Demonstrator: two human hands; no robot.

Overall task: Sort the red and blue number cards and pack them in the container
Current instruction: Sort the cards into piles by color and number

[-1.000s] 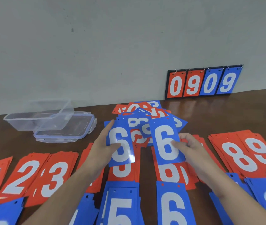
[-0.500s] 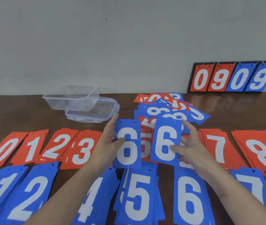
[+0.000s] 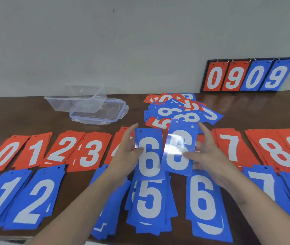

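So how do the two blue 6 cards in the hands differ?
The left 6 card reads cleanly; the right 6 card has glare washing out its digit. The left card sits lower and about straight; the right card sits higher, leans a little and overlaps the left card's edge. The left hand holds one, the right hand the other. Both are blue with a white 6 and two top holes.

Evenly and softly lit, bright, with only faint shadows under the hands. Strong white glare across the middle of the blue 6 card (image 3: pixel 179 147) held at frame centre, washing out part of the numeral. Dull sheen on the brown surface (image 3: pixel 25 114) toward the upper left. Slightly soft throughout. Wide-angle bending at the frame edges, stretching the cards along the bottom.
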